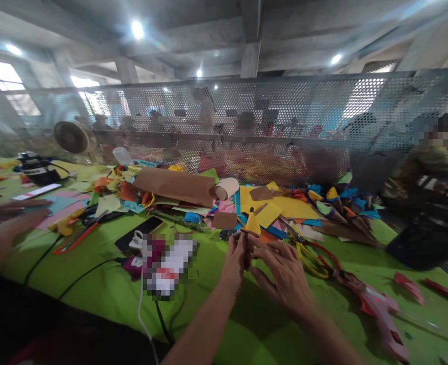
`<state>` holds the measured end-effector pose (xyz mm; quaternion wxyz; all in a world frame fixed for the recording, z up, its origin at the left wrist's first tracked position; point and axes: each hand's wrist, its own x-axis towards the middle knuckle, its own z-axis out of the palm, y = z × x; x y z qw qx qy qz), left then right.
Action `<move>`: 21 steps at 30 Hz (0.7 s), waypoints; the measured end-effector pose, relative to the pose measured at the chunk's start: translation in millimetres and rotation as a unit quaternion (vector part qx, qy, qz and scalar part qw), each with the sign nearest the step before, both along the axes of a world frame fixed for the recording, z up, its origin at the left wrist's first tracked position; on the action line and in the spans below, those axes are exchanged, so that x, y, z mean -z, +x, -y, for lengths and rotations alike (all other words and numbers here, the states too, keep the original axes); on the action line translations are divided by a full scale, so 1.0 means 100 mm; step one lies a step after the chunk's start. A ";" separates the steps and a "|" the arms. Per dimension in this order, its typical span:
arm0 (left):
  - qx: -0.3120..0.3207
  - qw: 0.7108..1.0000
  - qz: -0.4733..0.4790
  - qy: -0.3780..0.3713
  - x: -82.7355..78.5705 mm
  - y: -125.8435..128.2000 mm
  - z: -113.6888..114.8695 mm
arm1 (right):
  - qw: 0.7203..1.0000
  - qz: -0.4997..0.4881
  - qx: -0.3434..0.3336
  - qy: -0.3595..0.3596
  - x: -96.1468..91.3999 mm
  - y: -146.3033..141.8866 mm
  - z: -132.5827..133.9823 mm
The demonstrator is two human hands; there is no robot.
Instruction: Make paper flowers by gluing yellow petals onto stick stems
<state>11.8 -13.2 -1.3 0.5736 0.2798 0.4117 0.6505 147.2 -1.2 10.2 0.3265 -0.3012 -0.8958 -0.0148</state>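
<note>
My left hand [236,259] and my right hand [284,271] meet over the green table [105,289], a little right of its middle. Both are closed, pinching a small yellow paper cone [253,224] that stands point up between the fingertips. The left fingers grip its lower left side. Those of the right hand curl in from the right and below. Loose coloured paper sheets [280,207] lie just behind the cone. Yellow-handled scissors [310,256] rest right beside my right hand.
A brown paper roll [181,186] lies among paper scraps at the back. Finished cones [338,205] are piled at the right rear. A pink glue gun [379,309] lies to the right, a black phone [140,232] and cables to the left. Another person's hands [14,213] reach in at far left. A mesh fence [246,121] stands behind.
</note>
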 end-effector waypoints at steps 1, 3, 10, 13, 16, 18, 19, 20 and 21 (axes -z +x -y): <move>-0.004 1.000 0.002 0.010 -0.02 0.00 0.01 | 1.000 0.002 0.001 -0.001 0.00 0.00 0.00; -0.016 0.999 0.009 0.027 -0.05 0.00 0.03 | 1.000 0.004 0.002 -0.001 0.01 -0.01 0.00; -0.018 0.999 0.031 0.001 0.04 0.02 -0.02 | 1.000 0.011 -0.004 0.010 -0.01 -0.01 0.03; -0.019 0.999 0.038 -0.006 0.07 0.02 -0.03 | 1.000 -0.006 -0.003 0.013 -0.03 -0.02 0.04; -0.019 0.998 0.054 -0.005 0.06 0.02 -0.03 | 1.000 -0.016 0.001 0.020 -0.04 -0.03 0.04; -0.021 0.998 0.060 -0.002 0.07 0.02 -0.03 | 1.000 -0.013 0.002 0.027 -0.04 -0.04 0.04; -0.023 0.998 0.065 0.002 0.07 0.03 -0.03 | 1.000 -0.011 0.003 0.027 -0.04 -0.04 0.03; -0.024 0.997 0.070 0.006 0.07 0.03 -0.03 | 1.000 -0.009 0.002 0.027 -0.03 -0.04 0.04; -0.025 0.997 0.075 0.010 0.08 0.03 -0.03 | 1.000 -0.009 0.001 0.026 -0.03 -0.04 0.04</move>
